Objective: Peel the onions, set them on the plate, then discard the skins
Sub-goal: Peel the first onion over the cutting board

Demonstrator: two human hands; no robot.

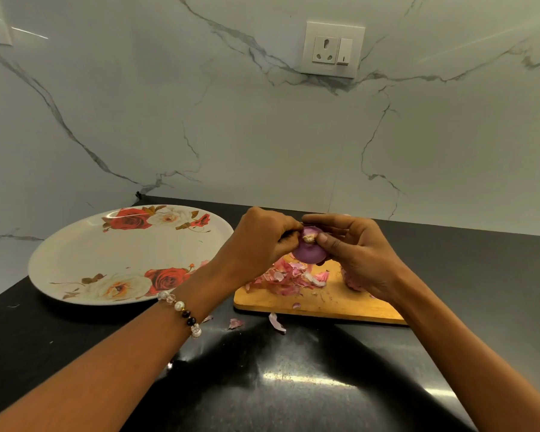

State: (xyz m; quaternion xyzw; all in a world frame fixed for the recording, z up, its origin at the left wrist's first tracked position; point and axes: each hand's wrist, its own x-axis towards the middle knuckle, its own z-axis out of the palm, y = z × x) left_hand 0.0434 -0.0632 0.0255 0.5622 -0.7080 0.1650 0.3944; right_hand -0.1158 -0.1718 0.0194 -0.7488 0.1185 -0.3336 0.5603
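Above the wooden cutting board, I hold a purple onion between both hands, well clear of the plate.

My left hand curls its fingers at the onion's top end, pinching there; my right hand grips the bulb, thumb pressed beside its pale tip. Pink skins lie heaped on the board beneath, a few scraps on the black counter. The rose-patterned plate sits to the left.
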